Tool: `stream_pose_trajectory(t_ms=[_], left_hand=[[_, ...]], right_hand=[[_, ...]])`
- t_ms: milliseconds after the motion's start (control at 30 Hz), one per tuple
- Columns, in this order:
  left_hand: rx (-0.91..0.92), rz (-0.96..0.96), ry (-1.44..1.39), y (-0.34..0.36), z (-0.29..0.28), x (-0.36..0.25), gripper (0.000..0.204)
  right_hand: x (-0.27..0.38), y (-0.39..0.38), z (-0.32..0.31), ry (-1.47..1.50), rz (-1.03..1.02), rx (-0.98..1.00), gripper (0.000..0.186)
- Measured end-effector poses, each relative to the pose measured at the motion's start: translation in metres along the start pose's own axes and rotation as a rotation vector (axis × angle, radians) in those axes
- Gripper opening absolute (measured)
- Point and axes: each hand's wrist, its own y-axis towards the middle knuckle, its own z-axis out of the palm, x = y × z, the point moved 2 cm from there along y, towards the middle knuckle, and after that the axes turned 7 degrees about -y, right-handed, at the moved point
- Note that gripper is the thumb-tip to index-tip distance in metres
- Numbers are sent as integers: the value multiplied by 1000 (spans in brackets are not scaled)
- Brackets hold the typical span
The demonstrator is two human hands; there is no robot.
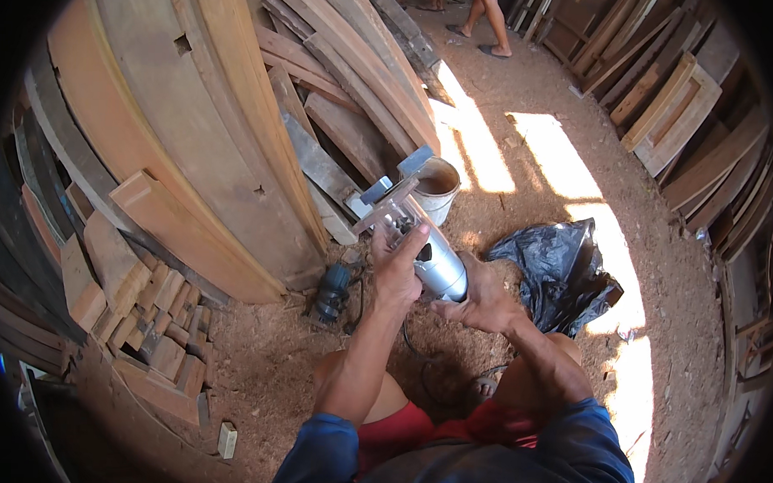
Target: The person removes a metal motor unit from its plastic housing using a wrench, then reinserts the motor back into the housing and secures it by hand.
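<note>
In front of me I hold a trim router with a silver cylindrical body and a clear plastic base. My left hand is wrapped round the clear base end, thumb lying along its side. At the lower end of the silver body, my right hand grips with its fingers curled round it. A dark cord runs over the ground below my hands. Beside my left forearm, a dark teal power tool lies on the ground. The cutter end of the router is mostly hidden by my left hand.
A white bucket stands just beyond my hands. To the right lies a crumpled black plastic bag. Stacked wood blocks and large leaning boards fill the left. Frames lean along the right wall. Another person's legs are far off.
</note>
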Motion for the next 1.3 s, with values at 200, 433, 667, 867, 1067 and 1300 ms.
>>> stream_pose_trajectory(t_ms=[200, 433, 667, 867, 1067, 1300], left_hand=[[-65, -29, -62, -3, 11, -1, 46], [26, 1, -69, 6, 4, -4, 39], [-80, 150, -94, 25, -29, -24, 38], [-122, 167, 3, 30, -50, -49, 40], [-198, -242, 107, 27, -63, -29, 54], [-142, -731, 338, 8, -133, 45, 77]], right_hand=[[-2, -11, -3, -192, -28, -108, 73], [11, -18, -9, -359, 3, -120, 80], [-5, -30, -5, -345, -3, -141, 82], [-33, -32, -16, -273, -26, -131, 73], [-47, -38, -48, 22, 119, -253, 62], [-42, -61, -103, 224, 138, -295, 72]])
